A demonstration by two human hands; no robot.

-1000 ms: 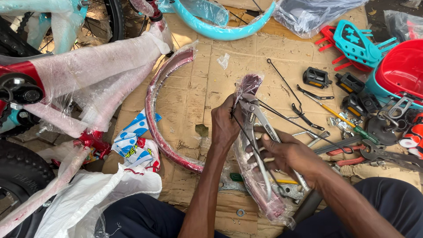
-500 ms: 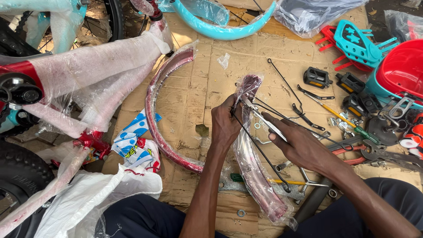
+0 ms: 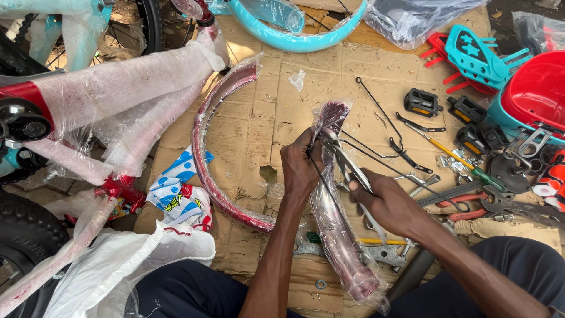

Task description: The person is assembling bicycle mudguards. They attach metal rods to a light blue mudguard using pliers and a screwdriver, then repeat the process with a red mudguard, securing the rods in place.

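Left hand [image 3: 301, 168] clamps the plastic-wrapped red mudguard [image 3: 332, 235] while the right hand [image 3: 385, 203] pinches its thin wire stays [image 3: 376, 158], which might spring loose.

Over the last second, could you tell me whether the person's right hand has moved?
Yes. The right hand first shifted outward to the right, toward the red-handled pliers on the cardboard, then came partway back along the plastic-wrapped red fender.
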